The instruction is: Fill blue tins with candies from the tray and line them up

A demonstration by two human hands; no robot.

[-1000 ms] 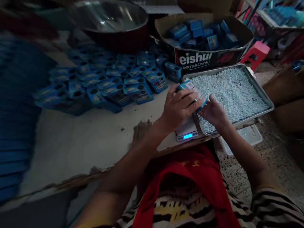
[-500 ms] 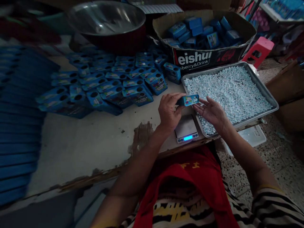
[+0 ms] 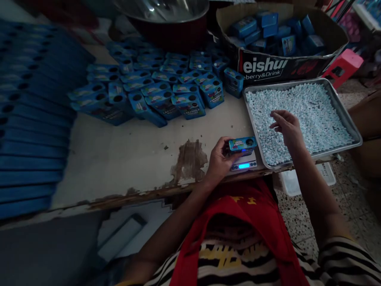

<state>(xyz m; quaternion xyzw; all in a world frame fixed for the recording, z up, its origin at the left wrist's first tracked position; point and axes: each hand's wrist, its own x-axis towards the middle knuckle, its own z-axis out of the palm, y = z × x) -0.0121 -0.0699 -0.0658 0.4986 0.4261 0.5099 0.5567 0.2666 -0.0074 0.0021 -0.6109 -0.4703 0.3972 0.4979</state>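
My left hand [image 3: 219, 159] grips a small blue candy box [image 3: 242, 143] by its left end. The box has a dark round hole in its top and is held right over the small digital scale [image 3: 243, 165], whose display glows blue; whether it rests on the plate I cannot tell. My right hand [image 3: 287, 126] is above the metal tray [image 3: 309, 158] of small pale blue candies [image 3: 324, 115]. Its fingers are drawn together, and what they hold, if anything, is hidden.
Several blue boxes with holes in their tops [image 3: 190, 103] stand behind the scale. At the left rise tall stacks of blue boxes [image 3: 32, 131]. A cardboard carton [image 3: 264, 69] of blue boxes, a large metal bowl [image 3: 166, 10] and a pink stool [image 3: 345, 65] are farther back.
My left hand has lowered the box from beside my right palm to the scale. The right hand has moved from the box to above the candies and turned from palm-up, its fingers closing. The view has shifted.
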